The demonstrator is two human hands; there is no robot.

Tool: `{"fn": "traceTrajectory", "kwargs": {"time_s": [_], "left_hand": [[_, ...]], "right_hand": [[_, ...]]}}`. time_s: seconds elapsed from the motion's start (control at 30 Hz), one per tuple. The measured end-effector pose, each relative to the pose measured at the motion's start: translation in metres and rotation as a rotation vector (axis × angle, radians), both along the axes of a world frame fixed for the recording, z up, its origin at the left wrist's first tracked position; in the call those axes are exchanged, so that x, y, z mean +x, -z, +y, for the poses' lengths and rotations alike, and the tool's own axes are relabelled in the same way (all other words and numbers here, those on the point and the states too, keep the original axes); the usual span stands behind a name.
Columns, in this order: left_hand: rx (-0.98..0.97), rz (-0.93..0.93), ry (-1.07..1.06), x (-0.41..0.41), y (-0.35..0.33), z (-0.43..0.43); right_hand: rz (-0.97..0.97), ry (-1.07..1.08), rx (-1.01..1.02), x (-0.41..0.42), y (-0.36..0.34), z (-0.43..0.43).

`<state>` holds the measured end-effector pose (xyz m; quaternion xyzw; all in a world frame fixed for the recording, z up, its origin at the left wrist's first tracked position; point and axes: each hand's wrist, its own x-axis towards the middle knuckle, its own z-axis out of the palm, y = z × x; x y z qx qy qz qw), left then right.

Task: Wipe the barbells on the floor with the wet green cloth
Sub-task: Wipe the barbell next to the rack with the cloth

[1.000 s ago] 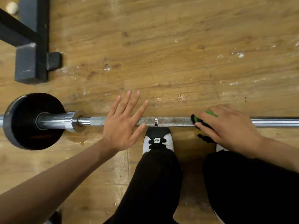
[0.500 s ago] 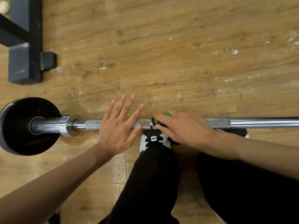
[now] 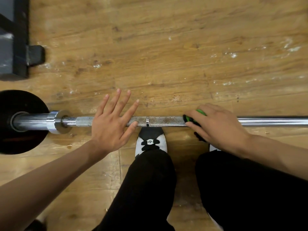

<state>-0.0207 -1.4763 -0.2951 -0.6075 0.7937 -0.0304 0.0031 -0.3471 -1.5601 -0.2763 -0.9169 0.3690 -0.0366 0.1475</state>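
A steel barbell lies across the wooden floor from left to right, with a black weight plate on its left end. My left hand rests flat on the knurled shaft with its fingers spread. My right hand is wrapped over the bar further right, pressing the green cloth around it. Only small patches of the cloth show between my fingers. The knurled section between my hands looks rusty.
A black metal rack foot stands at the upper left. My white and black shoe touches the bar from below, and my black trouser legs fill the lower right. Bare wooden floor stretches beyond the bar.
My right hand slid the cloth left along the bar close to my left hand, then back to the right. My left hand stayed pressed on the shaft.
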Motion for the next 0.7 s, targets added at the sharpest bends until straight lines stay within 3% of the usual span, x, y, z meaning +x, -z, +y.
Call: {"fn": "traceTrajectory", "kwargs": {"time_s": [0.23, 0.53, 0.7], "left_hand": [[-0.010, -0.010, -0.004, 0.002, 0.000, -0.007], [-0.016, -0.016, -0.015, 0.004, 0.001, -0.015], [-0.016, -0.011, -0.016, 0.004, 0.000, -0.021]], "right_hand": [[-0.069, -0.137, 0.018, 0.080, 0.003, 0.000], [-0.003, -0.093, -0.040, 0.000, -0.002, -0.013], [-0.039, -0.066, -0.070, 0.048, 0.003, -0.007]]}}
